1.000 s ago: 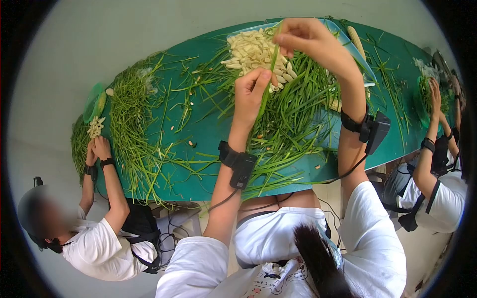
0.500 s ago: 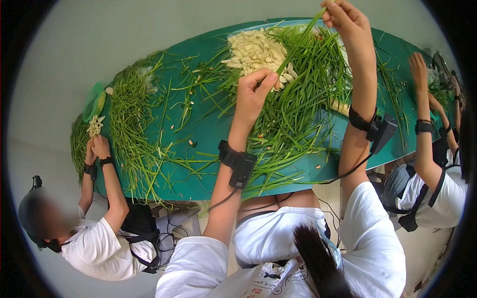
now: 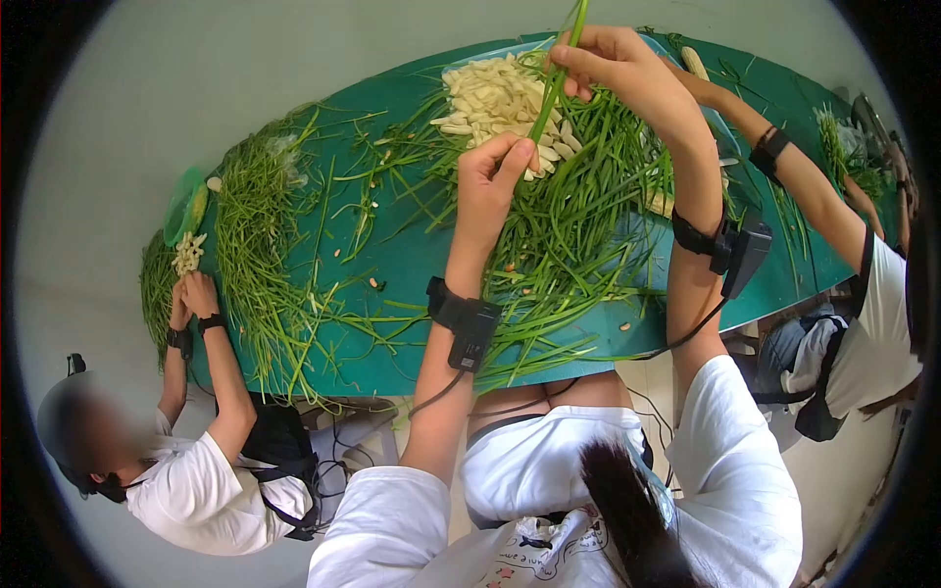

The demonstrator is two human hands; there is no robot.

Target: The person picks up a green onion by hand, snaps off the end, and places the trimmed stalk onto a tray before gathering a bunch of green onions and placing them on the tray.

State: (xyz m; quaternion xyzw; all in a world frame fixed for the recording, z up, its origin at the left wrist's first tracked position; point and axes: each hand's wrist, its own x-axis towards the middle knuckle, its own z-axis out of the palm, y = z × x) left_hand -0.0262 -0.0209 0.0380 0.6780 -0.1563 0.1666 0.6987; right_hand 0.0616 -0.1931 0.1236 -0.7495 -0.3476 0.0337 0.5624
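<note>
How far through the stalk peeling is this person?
Done: a pile of pale peeled pieces lies on the green table. In hand: the left hand and right hand both grip one green stalk, stretched between them. Left: a large heap of green stalks remains beside them.
</note>
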